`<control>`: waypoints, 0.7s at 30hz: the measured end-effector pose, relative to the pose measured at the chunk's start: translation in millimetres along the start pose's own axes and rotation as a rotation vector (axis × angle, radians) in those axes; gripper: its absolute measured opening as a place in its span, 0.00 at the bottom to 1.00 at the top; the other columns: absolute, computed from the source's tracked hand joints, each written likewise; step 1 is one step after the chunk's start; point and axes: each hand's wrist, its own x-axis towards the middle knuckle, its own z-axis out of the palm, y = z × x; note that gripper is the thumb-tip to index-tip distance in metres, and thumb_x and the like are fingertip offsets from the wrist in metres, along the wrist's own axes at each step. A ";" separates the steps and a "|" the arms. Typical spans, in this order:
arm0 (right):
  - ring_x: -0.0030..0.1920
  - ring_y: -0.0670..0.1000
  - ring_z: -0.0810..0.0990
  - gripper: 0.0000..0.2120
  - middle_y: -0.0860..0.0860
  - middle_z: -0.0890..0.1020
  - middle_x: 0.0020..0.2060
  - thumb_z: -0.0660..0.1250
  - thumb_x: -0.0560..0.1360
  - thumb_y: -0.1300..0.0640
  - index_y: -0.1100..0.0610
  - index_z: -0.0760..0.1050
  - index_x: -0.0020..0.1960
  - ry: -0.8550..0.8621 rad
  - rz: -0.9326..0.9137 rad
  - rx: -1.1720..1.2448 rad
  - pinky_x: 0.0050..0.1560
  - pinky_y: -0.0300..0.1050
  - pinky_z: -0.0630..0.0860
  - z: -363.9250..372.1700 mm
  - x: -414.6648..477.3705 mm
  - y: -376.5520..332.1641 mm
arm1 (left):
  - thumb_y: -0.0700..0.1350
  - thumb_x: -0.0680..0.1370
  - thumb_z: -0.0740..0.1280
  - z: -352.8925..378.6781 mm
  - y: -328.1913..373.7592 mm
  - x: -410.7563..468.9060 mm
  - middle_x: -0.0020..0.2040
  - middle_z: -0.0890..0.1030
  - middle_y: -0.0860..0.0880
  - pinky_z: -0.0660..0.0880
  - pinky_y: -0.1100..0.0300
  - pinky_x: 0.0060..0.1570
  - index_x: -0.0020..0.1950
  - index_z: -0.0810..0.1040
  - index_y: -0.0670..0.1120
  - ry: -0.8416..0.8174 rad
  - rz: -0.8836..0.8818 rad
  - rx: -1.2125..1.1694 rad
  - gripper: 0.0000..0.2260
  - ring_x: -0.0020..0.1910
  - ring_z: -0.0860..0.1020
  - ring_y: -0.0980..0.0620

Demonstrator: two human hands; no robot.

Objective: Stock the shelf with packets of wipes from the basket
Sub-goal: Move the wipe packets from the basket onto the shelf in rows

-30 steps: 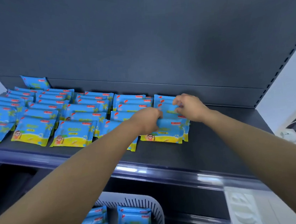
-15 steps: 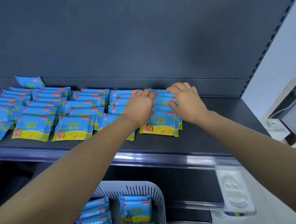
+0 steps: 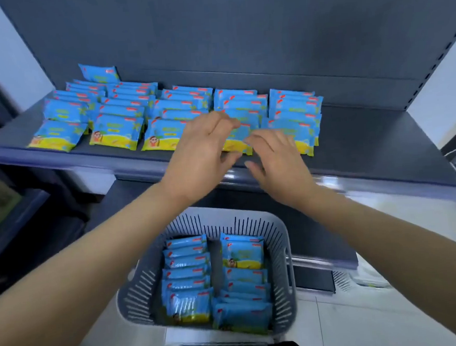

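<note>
Blue and yellow packets of wipes point(image 3: 116, 132) lie in several overlapping rows on the dark shelf point(image 3: 367, 141). The rightmost row point(image 3: 295, 108) ends about two thirds across the shelf. My left hand point(image 3: 201, 153) and my right hand point(image 3: 277, 156) hover side by side over the shelf's front edge, fingers relaxed and loosely bent, holding nothing. They partly hide the front packets of two rows. Below, a grey slatted basket point(image 3: 280, 239) holds two columns of more packets point(image 3: 188, 278).
The shelf's grey back panel point(image 3: 238, 31) rises behind the rows. The right third of the shelf is bare. A perforated upright point(image 3: 434, 58) bounds the right side. A lower dark shelf point(image 3: 14, 214) sits at the left, and pale floor surrounds the basket.
Both hands have let go of the packets in the rightmost rows and drawn back toward the shelf's front edge. The view has tilted down, showing the whole basket.
</note>
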 end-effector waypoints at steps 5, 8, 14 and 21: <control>0.61 0.59 0.73 0.18 0.56 0.76 0.60 0.66 0.74 0.57 0.60 0.72 0.63 -0.338 -0.028 0.003 0.57 0.52 0.66 72.6 -51.8 -29.9 | 0.42 0.72 0.71 33.2 -17.5 -81.6 0.58 0.76 0.42 0.66 0.52 0.60 0.61 0.75 0.39 -0.280 -0.098 -0.040 0.19 0.58 0.74 0.41; 0.64 0.57 0.68 0.18 0.54 0.71 0.64 0.58 0.78 0.55 0.57 0.66 0.67 -0.577 -0.054 -0.084 0.60 0.49 0.62 121.7 -83.6 -33.0 | 0.45 0.74 0.69 57.1 -33.7 -122.4 0.60 0.75 0.45 0.62 0.56 0.62 0.63 0.73 0.42 -0.433 -0.126 -0.011 0.19 0.60 0.72 0.45; 0.65 0.58 0.67 0.21 0.56 0.69 0.66 0.60 0.77 0.58 0.58 0.64 0.68 -0.865 0.047 -0.144 0.64 0.51 0.63 191.1 -120.7 -27.7 | 0.48 0.76 0.66 93.0 -73.3 -180.4 0.61 0.73 0.48 0.59 0.58 0.62 0.65 0.71 0.46 -0.562 -0.203 0.033 0.18 0.61 0.70 0.48; 0.65 0.59 0.65 0.26 0.58 0.66 0.65 0.61 0.73 0.64 0.61 0.60 0.70 -1.059 0.238 -0.195 0.64 0.57 0.65 228.5 -140.1 -23.2 | 0.47 0.75 0.66 132.5 -96.7 -212.4 0.59 0.73 0.47 0.64 0.55 0.61 0.65 0.70 0.45 -0.786 -0.239 0.092 0.19 0.60 0.71 0.46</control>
